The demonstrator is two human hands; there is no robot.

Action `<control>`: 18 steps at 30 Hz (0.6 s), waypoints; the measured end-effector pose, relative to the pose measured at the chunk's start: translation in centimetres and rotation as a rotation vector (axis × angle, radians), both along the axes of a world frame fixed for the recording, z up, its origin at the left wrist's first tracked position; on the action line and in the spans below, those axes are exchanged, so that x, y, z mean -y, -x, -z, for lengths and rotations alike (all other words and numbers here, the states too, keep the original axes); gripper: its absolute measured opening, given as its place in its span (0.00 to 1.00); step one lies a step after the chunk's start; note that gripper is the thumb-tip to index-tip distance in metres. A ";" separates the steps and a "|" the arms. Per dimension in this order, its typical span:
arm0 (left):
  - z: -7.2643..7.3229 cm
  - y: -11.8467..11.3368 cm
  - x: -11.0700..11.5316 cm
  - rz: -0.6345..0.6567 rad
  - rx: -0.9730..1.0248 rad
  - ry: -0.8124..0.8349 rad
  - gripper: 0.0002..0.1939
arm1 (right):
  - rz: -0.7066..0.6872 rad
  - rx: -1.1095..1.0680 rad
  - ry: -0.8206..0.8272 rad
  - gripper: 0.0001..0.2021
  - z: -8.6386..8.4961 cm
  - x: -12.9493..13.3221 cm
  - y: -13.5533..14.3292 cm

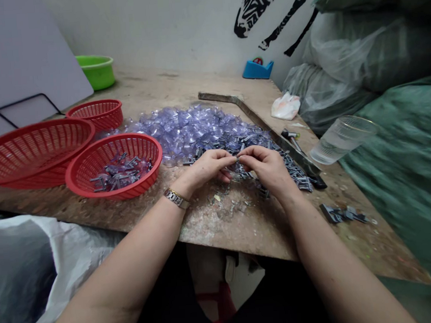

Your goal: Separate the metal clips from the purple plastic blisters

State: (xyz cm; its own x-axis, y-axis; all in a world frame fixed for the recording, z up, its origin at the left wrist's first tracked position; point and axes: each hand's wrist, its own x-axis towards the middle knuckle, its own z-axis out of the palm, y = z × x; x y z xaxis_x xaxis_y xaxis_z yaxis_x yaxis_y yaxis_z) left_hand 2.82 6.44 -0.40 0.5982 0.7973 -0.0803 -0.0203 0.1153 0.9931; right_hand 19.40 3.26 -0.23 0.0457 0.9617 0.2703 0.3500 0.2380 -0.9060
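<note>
Silver-and-gold metal-link wristwatch [176,198] around the left wrist [186,185], with bare forearms [133,251] and ungloved fingers [226,160].

On the table [205,221], three baskets [114,166] lie left of the heaped pieces [194,128], a tub [100,73] behind them at the far left, a glass [341,140] near the right edge.

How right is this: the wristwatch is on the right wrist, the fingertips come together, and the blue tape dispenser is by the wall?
The side is wrong: the head view shows the wristwatch on the left wrist. The fingertips of the left hand and right hand do come together, and the blue tape dispenser is by the wall.
</note>
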 end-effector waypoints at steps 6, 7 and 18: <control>-0.3 0.1 0.2 -0.030 0.060 0.023 0.08 | 0.046 -0.206 0.079 0.09 -0.2 -0.2 -0.2; -0.3 0.1 0.2 -0.025 0.050 0.018 0.07 | 0.043 -0.215 0.081 0.09 -0.2 -0.2 -0.2; -0.4 0.0 0.0 -0.076 -0.055 -0.106 0.05 | -0.013 -0.242 0.148 0.13 -0.3 0.1 0.2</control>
